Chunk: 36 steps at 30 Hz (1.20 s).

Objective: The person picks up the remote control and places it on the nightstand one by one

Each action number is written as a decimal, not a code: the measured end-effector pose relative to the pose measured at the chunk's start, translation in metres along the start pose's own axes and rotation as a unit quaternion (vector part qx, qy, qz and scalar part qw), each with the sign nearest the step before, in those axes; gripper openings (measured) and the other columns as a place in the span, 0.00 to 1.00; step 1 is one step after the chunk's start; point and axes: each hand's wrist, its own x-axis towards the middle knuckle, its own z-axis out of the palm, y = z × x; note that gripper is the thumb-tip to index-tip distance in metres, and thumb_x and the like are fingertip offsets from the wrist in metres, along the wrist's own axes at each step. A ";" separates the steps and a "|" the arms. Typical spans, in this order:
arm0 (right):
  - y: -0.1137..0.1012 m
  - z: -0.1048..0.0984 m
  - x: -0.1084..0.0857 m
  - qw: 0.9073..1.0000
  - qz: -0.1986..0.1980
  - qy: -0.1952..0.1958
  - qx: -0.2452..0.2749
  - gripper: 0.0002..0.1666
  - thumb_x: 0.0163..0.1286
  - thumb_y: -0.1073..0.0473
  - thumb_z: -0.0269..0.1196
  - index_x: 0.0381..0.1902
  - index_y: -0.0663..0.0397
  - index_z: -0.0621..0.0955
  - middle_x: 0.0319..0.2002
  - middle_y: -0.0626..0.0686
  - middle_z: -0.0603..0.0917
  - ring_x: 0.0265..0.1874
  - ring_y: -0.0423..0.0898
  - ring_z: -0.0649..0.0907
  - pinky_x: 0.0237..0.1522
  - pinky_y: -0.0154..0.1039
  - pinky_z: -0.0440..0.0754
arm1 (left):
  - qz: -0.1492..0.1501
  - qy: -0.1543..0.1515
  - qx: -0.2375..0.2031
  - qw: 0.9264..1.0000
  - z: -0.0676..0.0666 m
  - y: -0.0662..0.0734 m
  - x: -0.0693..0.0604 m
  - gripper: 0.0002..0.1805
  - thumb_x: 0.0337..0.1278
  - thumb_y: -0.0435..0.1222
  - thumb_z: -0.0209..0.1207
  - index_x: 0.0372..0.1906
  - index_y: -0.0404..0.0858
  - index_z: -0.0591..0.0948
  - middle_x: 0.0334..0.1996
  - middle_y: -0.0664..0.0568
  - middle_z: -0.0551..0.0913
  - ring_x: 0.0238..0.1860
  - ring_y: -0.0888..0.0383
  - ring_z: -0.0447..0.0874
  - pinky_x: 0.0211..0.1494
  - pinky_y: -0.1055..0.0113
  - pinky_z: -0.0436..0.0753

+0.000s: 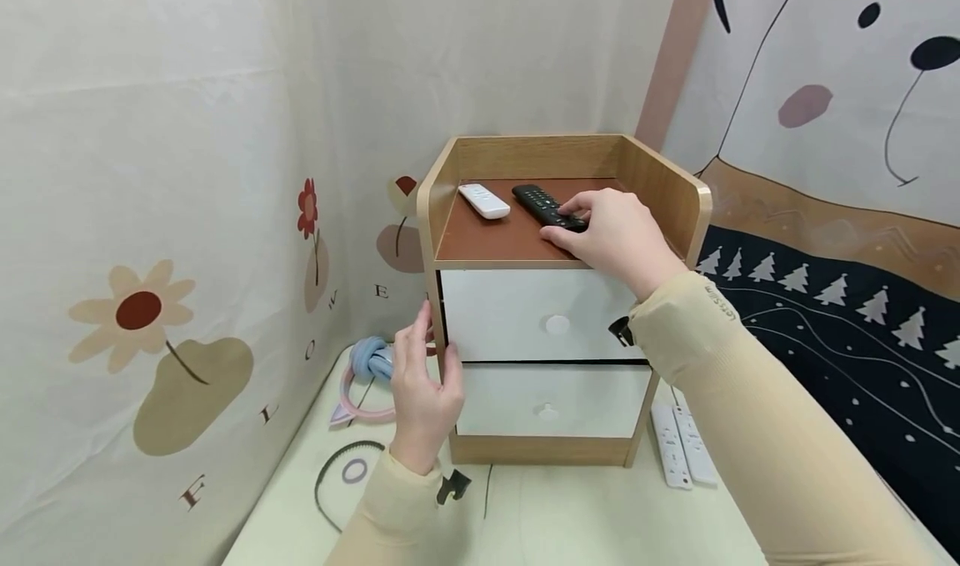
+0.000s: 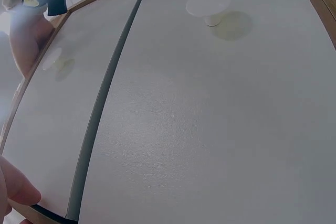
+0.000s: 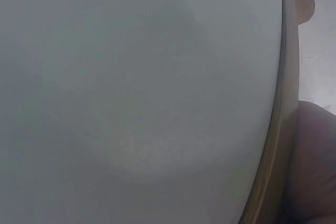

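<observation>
— Head view first: where's the black remote (image 1: 543, 205)?
— On the cabinet (image 1: 540, 450) top, just right of the white remote (image 1: 485, 202) and apart from it. The right hand (image 1: 621, 239) pinches its near end between thumb and fingers.
— Any weak spot there?
— Only one end is held, so I'd judge a lift could let it tip or twist free; swung left, its far end could knock the white remote. And the black clip (image 1: 621, 331) at that wrist hangs before the upper drawer (image 1: 498, 316), near its knob (image 1: 557, 324) (a likely snag, to my mind).
— The left hand (image 1: 424, 391)?
— At the cabinet's left side, fingers fairly straight, thumb spread away from them. A hard push there might nudge the cabinet.
— Left wrist view?
— The upper drawer and lower drawer (image 2: 205, 108), with the left thumb (image 2: 21, 187) by the upper one's edge. Were that drawer to shift, skin could get nipped.
— Right wrist?
— Mostly white drawer front, blurred, and part of a hand past a wooden edge (image 3: 281, 145). I can't tell the pinch from here; a wrist that close could brush the drawer.
</observation>
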 end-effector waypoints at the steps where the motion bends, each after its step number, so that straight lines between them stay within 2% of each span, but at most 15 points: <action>1: -0.001 0.001 0.002 1.000 0.000 -0.003 -0.004 0.31 0.75 0.37 0.70 0.66 0.48 0.87 0.61 0.61 0.91 0.64 0.60 0.85 0.68 0.60 0.82 | -0.003 -0.001 0.000 1.000 0.000 0.000 0.000 0.37 0.72 0.28 0.61 0.84 0.36 0.69 0.57 0.35 0.79 0.55 0.45 0.82 0.55 0.63 0.86; 8: -0.005 0.007 0.014 1.000 -0.003 -0.014 -0.025 0.30 0.76 0.38 0.69 0.66 0.50 0.87 0.62 0.60 0.89 0.64 0.60 0.84 0.68 0.59 0.81 | -0.002 0.001 0.003 1.000 0.000 -0.001 -0.001 0.37 0.72 0.29 0.61 0.84 0.36 0.69 0.57 0.35 0.79 0.55 0.45 0.83 0.55 0.65 0.86; 18: -0.008 0.009 0.031 0.999 0.011 -0.032 -0.010 0.31 0.75 0.37 0.69 0.65 0.50 0.87 0.64 0.60 0.87 0.64 0.59 0.83 0.71 0.57 0.80 | 0.000 0.002 0.000 1.000 0.000 0.000 -0.003 0.37 0.71 0.28 0.62 0.84 0.36 0.69 0.57 0.35 0.80 0.53 0.45 0.84 0.55 0.69 0.86; 25: -0.007 0.013 0.037 1.000 -0.002 -0.024 -0.008 0.30 0.76 0.39 0.69 0.65 0.50 0.87 0.65 0.60 0.87 0.67 0.60 0.82 0.73 0.58 0.79 | 0.000 -0.002 0.004 1.000 0.000 0.002 -0.002 0.38 0.72 0.28 0.62 0.84 0.36 0.68 0.57 0.35 0.79 0.52 0.45 0.84 0.55 0.63 0.88; 30: -0.008 0.017 0.041 0.999 -0.017 -0.023 -0.016 0.30 0.78 0.39 0.67 0.68 0.50 0.86 0.66 0.58 0.88 0.69 0.59 0.82 0.74 0.57 0.78 | 0.004 0.005 0.004 1.000 -0.001 0.002 0.000 0.37 0.72 0.28 0.62 0.84 0.35 0.68 0.56 0.34 0.79 0.53 0.44 0.84 0.54 0.63 0.87; 36: -0.010 0.020 0.043 0.998 -0.027 -0.039 -0.046 0.31 0.82 0.40 0.62 0.75 0.46 0.82 0.73 0.57 0.84 0.75 0.59 0.79 0.78 0.59 0.76 | 0.004 0.007 0.005 1.000 -0.002 0.000 0.000 0.37 0.71 0.28 0.61 0.84 0.35 0.69 0.56 0.34 0.79 0.55 0.43 0.83 0.55 0.67 0.86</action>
